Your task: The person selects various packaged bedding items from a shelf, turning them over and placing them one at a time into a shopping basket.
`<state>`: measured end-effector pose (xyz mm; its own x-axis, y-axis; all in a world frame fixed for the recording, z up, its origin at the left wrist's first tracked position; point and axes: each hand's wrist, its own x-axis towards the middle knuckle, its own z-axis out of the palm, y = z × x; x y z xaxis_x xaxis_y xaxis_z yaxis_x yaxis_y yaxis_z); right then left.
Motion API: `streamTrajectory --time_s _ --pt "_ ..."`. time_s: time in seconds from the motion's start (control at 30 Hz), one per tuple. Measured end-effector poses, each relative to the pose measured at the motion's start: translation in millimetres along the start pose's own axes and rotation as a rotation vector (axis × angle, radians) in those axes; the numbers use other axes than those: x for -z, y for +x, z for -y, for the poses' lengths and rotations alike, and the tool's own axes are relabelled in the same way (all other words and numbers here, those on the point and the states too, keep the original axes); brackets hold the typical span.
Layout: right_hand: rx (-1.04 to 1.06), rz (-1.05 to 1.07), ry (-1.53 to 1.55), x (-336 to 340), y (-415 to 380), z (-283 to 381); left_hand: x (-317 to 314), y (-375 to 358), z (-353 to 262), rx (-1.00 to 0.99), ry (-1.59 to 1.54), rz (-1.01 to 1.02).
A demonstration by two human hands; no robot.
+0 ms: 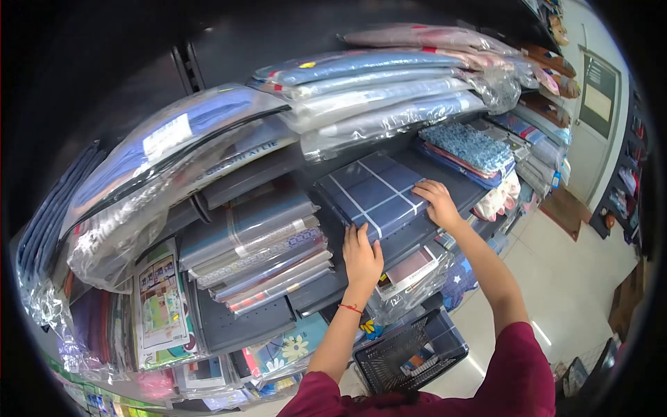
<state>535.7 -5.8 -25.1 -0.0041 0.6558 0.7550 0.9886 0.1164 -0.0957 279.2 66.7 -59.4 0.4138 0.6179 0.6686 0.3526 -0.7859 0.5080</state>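
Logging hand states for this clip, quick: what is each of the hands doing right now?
Left hand: open, flat on the navy checked package, gripping nothing.
Right hand: open, fingers resting on the same package's far edge, not closed around it.

The scene is lit brightly and evenly from overhead, with white glare thrown off the plastic-wrapped bedding packs and a pale sheen laid on the floor to their lower right. Deep shadow is held above and left of the packs. Strong fisheye bending is seen, and the corners are blacked out. Focus is kept fairly sharp centrally, softened toward the rim.
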Motion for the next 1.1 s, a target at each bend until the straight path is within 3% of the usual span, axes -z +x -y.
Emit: streamTrajectory --time_s 0.23,0.5,0.7,0.97,1.1 --pt "-0.049 0.094 0.168 29.2 -18.6 15.1 23.9 -23.6 -21.2 -0.016 -0.050 0.036" --pt "-0.183 -0.182 0.281 -40.8 -3.5 -5.1 2.1 -4.0 -2.0 0.081 0.130 0.036" --pt "-0.255 -0.187 0.039 -45.1 4.3 14.4 -5.6 1.8 -12.6 0.180 0.246 0.049" --pt "-0.307 -0.210 0.219 -40.9 -30.5 16.5 -12.2 -3.9 -10.2 -0.082 0.569 -0.119" --pt "-0.508 -0.277 0.440 -8.0 -161.8 63.0 -11.3 -8.6 -12.6 -0.203 0.600 -0.170"
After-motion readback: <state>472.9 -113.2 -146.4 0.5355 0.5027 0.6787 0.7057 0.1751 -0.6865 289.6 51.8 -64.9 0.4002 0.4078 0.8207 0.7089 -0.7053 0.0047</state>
